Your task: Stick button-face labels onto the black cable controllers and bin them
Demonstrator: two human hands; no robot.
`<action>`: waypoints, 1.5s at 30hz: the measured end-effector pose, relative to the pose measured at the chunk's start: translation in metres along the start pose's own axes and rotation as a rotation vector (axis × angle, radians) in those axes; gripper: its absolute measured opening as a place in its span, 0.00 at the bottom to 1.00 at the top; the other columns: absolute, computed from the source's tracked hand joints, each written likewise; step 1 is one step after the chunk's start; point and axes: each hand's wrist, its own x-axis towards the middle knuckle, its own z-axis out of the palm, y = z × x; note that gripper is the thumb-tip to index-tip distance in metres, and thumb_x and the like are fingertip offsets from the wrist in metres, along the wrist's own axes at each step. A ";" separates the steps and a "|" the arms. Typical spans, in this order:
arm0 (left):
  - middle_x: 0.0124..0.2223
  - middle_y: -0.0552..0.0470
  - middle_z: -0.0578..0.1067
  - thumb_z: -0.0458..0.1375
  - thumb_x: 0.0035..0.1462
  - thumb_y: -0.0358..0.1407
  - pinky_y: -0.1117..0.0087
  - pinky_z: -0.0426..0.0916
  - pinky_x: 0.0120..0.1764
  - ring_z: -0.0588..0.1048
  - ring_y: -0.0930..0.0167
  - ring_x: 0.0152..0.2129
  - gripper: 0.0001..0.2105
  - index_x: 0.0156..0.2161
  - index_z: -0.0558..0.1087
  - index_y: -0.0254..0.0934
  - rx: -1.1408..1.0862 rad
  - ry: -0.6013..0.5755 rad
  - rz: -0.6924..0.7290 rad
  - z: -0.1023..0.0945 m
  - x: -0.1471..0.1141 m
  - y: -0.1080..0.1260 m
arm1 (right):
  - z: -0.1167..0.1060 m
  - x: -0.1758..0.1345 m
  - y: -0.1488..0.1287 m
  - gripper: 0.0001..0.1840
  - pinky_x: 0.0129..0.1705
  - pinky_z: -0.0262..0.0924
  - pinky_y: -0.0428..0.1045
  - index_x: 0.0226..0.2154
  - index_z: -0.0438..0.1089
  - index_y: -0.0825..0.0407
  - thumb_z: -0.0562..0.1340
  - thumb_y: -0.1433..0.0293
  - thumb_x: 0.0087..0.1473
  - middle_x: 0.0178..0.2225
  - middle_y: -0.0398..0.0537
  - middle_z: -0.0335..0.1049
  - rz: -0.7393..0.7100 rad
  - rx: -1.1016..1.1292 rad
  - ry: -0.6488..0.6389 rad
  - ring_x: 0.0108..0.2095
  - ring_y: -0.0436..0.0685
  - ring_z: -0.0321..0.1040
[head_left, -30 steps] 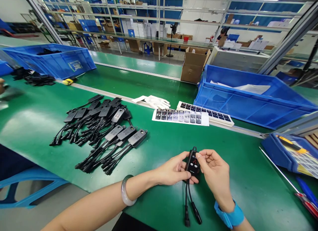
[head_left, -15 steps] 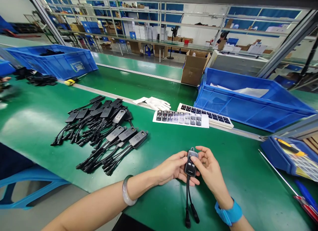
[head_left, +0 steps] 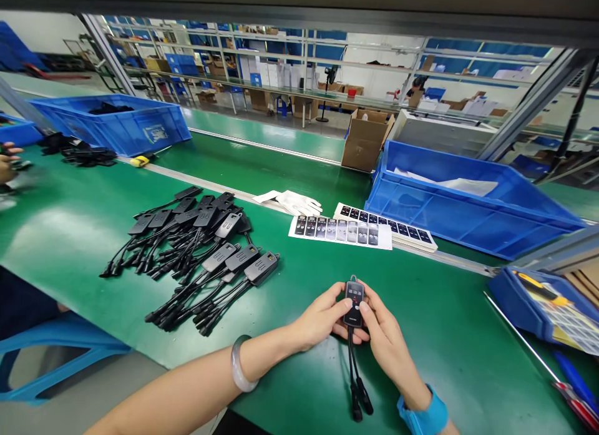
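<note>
Between both hands, above the green table, I hold a small black controller box (head_left: 354, 315) upright with its labelled face toward me. It has a loop at the top, and two short cables with plugs hang from its lower end. My left hand (head_left: 322, 316) grips its left side, thumb on the front. My right hand (head_left: 381, 326) closes on the right side, its thumb also on the face. To the left lies a pile of similar black controllers (head_left: 206, 216) with their cables. A sheet of black labels (head_left: 340, 229) lies beyond my hands, beside a label stack (head_left: 412, 231).
A white glove (head_left: 299, 203) lies behind the label sheet. Blue bins stand at the back left (head_left: 135, 132) and right (head_left: 468, 204). At right are a tool tray (head_left: 519, 304) and a screwdriver (head_left: 521, 338). Another person's hand (head_left: 8, 163) shows at the far left edge.
My right fingers have closed in along the controller's right side, and my right thumb has slid from its upper face to lower right. The view has tilted slightly upward.
</note>
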 end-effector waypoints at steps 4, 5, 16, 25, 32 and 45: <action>0.31 0.51 0.73 0.54 0.58 0.48 0.71 0.71 0.28 0.77 0.70 0.24 0.23 0.52 0.57 0.36 0.162 0.020 0.043 -0.001 0.000 -0.005 | 0.005 -0.001 0.005 0.23 0.36 0.65 0.48 0.55 0.61 0.51 0.52 0.60 0.60 0.34 0.46 0.72 -0.045 -0.099 0.025 0.34 0.55 0.70; 0.31 0.51 0.72 0.54 0.58 0.48 0.71 0.71 0.28 0.76 0.71 0.24 0.23 0.52 0.57 0.36 0.161 0.022 0.038 -0.001 0.000 -0.006 | 0.006 -0.001 0.005 0.22 0.36 0.66 0.48 0.54 0.62 0.51 0.51 0.60 0.60 0.33 0.46 0.72 -0.053 -0.129 0.028 0.33 0.55 0.70; 0.52 0.40 0.70 0.47 0.61 0.44 0.56 0.64 0.51 0.70 0.63 0.47 0.22 0.57 0.61 0.36 0.831 0.113 0.343 -0.021 0.009 0.015 | -0.028 0.004 0.015 0.26 0.37 0.64 0.59 0.55 0.61 0.59 0.50 0.70 0.55 0.39 0.62 0.68 -0.172 -1.049 0.175 0.38 0.67 0.67; 0.66 0.36 0.49 0.47 0.61 0.46 0.45 0.42 0.60 0.43 0.53 0.63 0.31 0.63 0.49 0.28 1.605 0.384 0.210 -0.071 0.038 0.039 | -0.078 0.118 0.003 0.19 0.40 0.61 0.53 0.44 0.70 0.57 0.50 0.70 0.56 0.37 0.56 0.69 -0.210 -0.932 0.148 0.33 0.58 0.68; 0.58 0.35 0.63 0.49 0.61 0.44 0.48 0.51 0.58 0.56 0.53 0.59 0.27 0.61 0.56 0.31 1.690 0.477 0.266 -0.066 0.030 0.034 | -0.071 0.176 0.023 0.15 0.39 0.60 0.52 0.32 0.74 0.56 0.53 0.66 0.53 0.32 0.55 0.70 -0.200 -0.784 0.231 0.31 0.58 0.68; 0.55 0.34 0.63 0.51 0.60 0.45 0.47 0.52 0.56 0.59 0.51 0.56 0.26 0.58 0.61 0.31 1.776 0.509 0.290 -0.062 0.027 0.027 | -0.075 0.127 0.031 0.19 0.34 0.60 0.53 0.24 0.72 0.51 0.59 0.53 0.43 0.29 0.51 0.71 -0.160 -0.480 0.372 0.28 0.59 0.66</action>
